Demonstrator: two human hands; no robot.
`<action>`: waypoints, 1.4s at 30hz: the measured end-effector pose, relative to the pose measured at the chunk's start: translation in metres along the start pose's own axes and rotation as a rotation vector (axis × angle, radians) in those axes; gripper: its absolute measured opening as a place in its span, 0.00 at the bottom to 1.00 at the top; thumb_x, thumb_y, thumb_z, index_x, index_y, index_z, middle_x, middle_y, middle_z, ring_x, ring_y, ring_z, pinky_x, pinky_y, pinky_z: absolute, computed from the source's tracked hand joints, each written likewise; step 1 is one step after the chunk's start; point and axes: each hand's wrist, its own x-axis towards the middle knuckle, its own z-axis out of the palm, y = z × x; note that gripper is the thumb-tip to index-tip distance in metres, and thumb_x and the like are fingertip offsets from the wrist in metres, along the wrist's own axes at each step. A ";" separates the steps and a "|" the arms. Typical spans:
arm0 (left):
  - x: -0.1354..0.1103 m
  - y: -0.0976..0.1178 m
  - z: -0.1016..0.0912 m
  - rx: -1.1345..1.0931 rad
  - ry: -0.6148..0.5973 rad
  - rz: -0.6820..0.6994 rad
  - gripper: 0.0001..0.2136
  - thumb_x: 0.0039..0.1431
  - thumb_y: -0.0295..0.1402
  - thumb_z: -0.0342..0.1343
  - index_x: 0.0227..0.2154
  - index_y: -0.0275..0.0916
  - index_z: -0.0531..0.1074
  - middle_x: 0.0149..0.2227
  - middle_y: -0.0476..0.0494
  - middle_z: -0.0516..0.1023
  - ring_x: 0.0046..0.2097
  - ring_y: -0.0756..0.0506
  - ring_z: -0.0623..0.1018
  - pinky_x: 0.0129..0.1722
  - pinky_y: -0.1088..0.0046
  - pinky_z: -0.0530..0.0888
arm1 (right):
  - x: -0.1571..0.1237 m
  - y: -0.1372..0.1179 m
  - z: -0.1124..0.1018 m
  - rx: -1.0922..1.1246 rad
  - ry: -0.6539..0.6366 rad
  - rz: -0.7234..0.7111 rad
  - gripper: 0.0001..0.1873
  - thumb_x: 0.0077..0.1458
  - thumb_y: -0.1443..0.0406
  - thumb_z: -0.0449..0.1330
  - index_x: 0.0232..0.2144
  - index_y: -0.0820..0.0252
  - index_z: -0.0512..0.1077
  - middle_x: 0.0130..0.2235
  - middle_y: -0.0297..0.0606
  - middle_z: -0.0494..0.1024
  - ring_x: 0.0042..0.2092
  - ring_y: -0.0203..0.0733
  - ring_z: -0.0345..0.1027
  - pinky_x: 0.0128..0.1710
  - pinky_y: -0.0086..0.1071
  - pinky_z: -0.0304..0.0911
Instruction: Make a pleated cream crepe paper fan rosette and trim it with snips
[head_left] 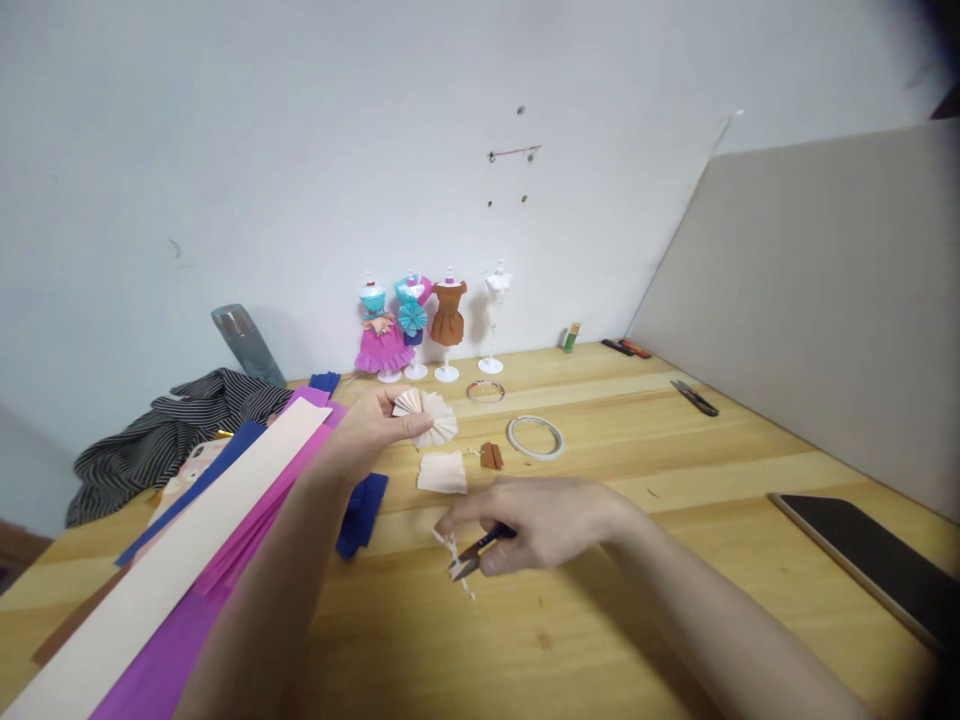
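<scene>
My left hand [386, 420] pinches a pleated cream paper rosette [435, 417] between thumb and fingers, just above the table. Lower and to the right, my right hand [536, 530] is closed round a pair of scissors [476, 550] with dark handles. The blades point left and down, over thin cream paper scraps [463, 583]. Between the hands lie a cream paper piece [442, 473] and a small brown piece [491, 456]. Folded dark blue paper [362, 515] rests beside my left forearm.
Several small dress stands [448, 315] line the wall, some dressed in paper. Rolls of tape [535, 438] lie mid-table. Long paper strips [187, 540], striped cloth [187, 425] and a bottle [247, 345] are left. Dark-handled snips [694, 398] and a phone [870, 560] are right.
</scene>
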 end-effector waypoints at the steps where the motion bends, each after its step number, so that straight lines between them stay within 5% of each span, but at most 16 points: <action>1: 0.000 0.000 0.000 0.005 0.008 0.002 0.10 0.43 0.35 0.67 0.26 0.34 0.75 0.27 0.48 0.76 0.30 0.51 0.73 0.31 0.76 0.67 | -0.001 -0.001 -0.001 -0.026 0.026 0.028 0.21 0.51 0.66 0.61 0.50 0.60 0.71 0.37 0.40 0.77 0.31 0.35 0.65 0.29 0.26 0.58; 7: -0.001 0.005 0.004 -0.076 0.010 0.004 0.12 0.41 0.35 0.68 0.26 0.34 0.75 0.26 0.47 0.77 0.30 0.50 0.74 0.32 0.76 0.68 | -0.005 -0.005 -0.005 -0.115 0.123 0.182 0.16 0.49 0.63 0.62 0.41 0.62 0.71 0.29 0.35 0.71 0.27 0.35 0.61 0.25 0.27 0.54; 11: -0.004 0.009 0.007 -0.175 0.020 -0.015 0.15 0.38 0.37 0.70 0.27 0.33 0.76 0.27 0.45 0.78 0.29 0.49 0.74 0.32 0.75 0.70 | -0.006 -0.003 -0.007 -0.107 0.262 0.141 0.09 0.51 0.65 0.60 0.37 0.60 0.67 0.33 0.36 0.73 0.32 0.37 0.64 0.30 0.28 0.56; 19: -0.006 0.009 0.011 -0.208 0.026 0.001 0.14 0.39 0.36 0.69 0.28 0.33 0.77 0.27 0.45 0.78 0.30 0.49 0.75 0.32 0.76 0.70 | -0.014 -0.005 -0.013 0.032 0.337 0.039 0.09 0.51 0.66 0.59 0.37 0.59 0.69 0.35 0.36 0.73 0.33 0.37 0.63 0.33 0.30 0.57; 23: -0.007 0.007 0.016 -0.194 0.030 0.030 0.13 0.41 0.36 0.69 0.28 0.33 0.77 0.27 0.45 0.78 0.31 0.49 0.75 0.34 0.75 0.70 | -0.021 -0.007 -0.023 0.171 0.582 0.047 0.11 0.46 0.60 0.62 0.29 0.61 0.68 0.27 0.32 0.66 0.27 0.34 0.56 0.26 0.29 0.52; 28: -0.009 0.004 0.026 -0.098 0.026 0.045 0.09 0.45 0.34 0.66 0.28 0.35 0.77 0.27 0.49 0.77 0.30 0.50 0.74 0.34 0.76 0.68 | -0.014 -0.013 -0.017 0.437 0.904 -0.001 0.16 0.46 0.55 0.60 0.33 0.60 0.67 0.21 0.26 0.57 0.22 0.32 0.52 0.23 0.29 0.50; 31: -0.011 0.006 0.033 -0.020 -0.021 0.015 0.10 0.46 0.35 0.66 0.29 0.35 0.76 0.26 0.50 0.77 0.29 0.51 0.73 0.31 0.76 0.67 | -0.006 -0.019 -0.010 0.394 0.962 -0.016 0.15 0.46 0.57 0.61 0.32 0.61 0.68 0.20 0.26 0.55 0.23 0.33 0.51 0.24 0.29 0.49; 37: -0.012 0.004 0.046 0.172 -0.020 0.039 0.21 0.46 0.34 0.65 0.45 0.35 0.73 0.43 0.41 0.79 0.46 0.41 0.75 0.41 0.70 0.71 | 0.001 -0.019 -0.008 0.288 1.022 -0.003 0.08 0.44 0.62 0.60 0.23 0.60 0.66 0.20 0.26 0.55 0.24 0.32 0.48 0.25 0.29 0.45; 42: -0.014 0.001 0.045 0.096 -0.055 -0.021 0.28 0.44 0.34 0.67 0.50 0.34 0.70 0.41 0.39 0.79 0.43 0.41 0.77 0.41 0.67 0.72 | 0.004 -0.015 -0.010 0.355 1.046 -0.055 0.09 0.44 0.63 0.58 0.18 0.59 0.62 0.20 0.28 0.59 0.24 0.32 0.51 0.25 0.29 0.47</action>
